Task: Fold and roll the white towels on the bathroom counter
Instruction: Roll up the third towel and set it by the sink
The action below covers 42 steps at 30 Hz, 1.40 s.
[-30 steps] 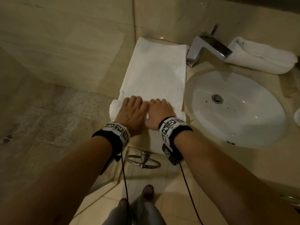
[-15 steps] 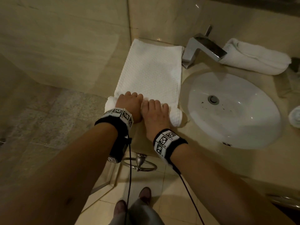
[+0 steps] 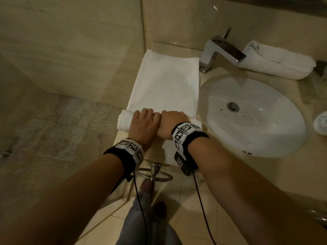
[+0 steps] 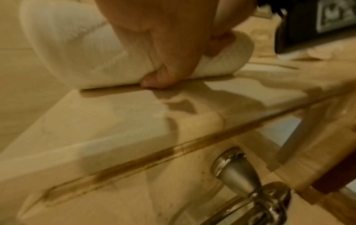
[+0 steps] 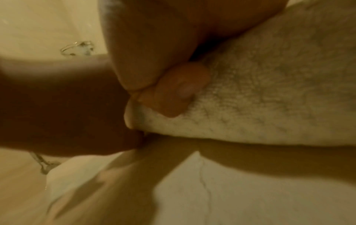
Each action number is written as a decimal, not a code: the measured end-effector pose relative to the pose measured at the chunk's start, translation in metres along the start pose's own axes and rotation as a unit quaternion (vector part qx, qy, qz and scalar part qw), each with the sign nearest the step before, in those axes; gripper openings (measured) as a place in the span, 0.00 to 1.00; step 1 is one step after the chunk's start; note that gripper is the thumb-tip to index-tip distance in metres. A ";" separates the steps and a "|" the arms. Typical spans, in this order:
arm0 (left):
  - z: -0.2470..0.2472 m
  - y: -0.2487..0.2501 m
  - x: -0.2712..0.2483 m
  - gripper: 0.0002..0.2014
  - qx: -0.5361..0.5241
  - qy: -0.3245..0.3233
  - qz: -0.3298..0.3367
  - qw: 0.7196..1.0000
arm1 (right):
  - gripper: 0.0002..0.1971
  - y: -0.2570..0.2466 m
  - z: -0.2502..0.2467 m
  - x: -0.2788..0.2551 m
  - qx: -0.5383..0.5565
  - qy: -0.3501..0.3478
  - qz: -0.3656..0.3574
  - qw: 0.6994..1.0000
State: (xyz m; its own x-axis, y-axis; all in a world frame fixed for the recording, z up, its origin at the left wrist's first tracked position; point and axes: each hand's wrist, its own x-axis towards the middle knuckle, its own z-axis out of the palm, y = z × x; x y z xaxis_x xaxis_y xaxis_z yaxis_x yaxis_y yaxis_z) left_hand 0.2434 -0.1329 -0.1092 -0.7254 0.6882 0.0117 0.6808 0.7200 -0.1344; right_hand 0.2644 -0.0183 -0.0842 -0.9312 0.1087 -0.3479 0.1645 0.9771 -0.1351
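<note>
Two hands are working side by side at the near edge of the desk (image 3: 261, 177): our left hand (image 3: 141, 127) and right hand (image 3: 170, 125) are both curling over the rolled near end of the white towel (image 3: 164, 85). In the left wrist view the left thumb is tucking under the roll (image 4: 80, 50) against the desk surface, and in the right wrist view the right thumb is pressing into the terry, so the fingers (image 3: 148, 112) of both hands are gripping the roll.

We are judging the towel to be soft, light and limp, with a waffle weave that grips skin well. It will slump and loosen unless we are keeping even pressure across its width, so the roll itself, near the middle and out toward both ends, looks like the place to hold.

Beyond the roll, the unrolled length of the towel is lying flat, reaching toward the wall beside the sink (image 3: 256, 117).

Counting: one towel under our hands, one finished rolled towel (image 3: 276, 64) behind the faucet (image 3: 221, 52), and part of one more white roll (image 3: 321, 122) at the right edge of the head view.
</note>
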 end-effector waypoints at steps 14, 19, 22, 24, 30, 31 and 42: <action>-0.005 -0.022 0.062 0.19 -0.109 -0.221 -0.031 0.969 | 0.43 0.003 0.011 -0.003 -0.090 0.049 -0.010 0.995; -0.002 -0.021 0.051 0.25 -0.146 -0.132 -0.026 0.980 | 0.36 0.009 0.005 0.014 -0.033 0.035 0.008 0.999; 0.000 -0.024 0.043 0.34 -0.154 -0.056 -0.014 0.986 | 0.33 0.011 0.001 0.022 -0.022 0.031 0.005 0.999; -0.002 -0.022 0.038 0.32 -0.127 -0.061 -0.011 0.990 | 0.30 0.013 -0.002 0.026 -0.008 0.018 0.008 1.000; -0.003 -0.015 0.042 0.31 -0.023 -0.084 0.022 0.996 | 0.22 0.015 -0.011 0.034 0.027 -0.016 0.027 0.999; -0.003 -0.015 0.045 0.31 -0.029 -0.086 0.020 0.996 | 0.21 0.014 -0.011 0.033 0.029 -0.015 0.030 0.999; -0.013 -0.027 0.092 0.23 -0.077 -0.225 0.040 0.971 | 0.38 0.009 -0.011 0.022 -0.057 0.013 -0.003 0.998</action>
State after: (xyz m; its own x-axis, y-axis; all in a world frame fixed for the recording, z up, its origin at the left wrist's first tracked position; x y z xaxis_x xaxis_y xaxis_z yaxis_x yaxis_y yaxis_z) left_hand 0.1595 -0.0881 -0.0914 -0.6169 0.6588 -0.4306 0.7187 0.6945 0.0328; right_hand 0.2419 -0.0057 -0.0832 -0.9402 0.1052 -0.3239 0.1212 0.9922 -0.0295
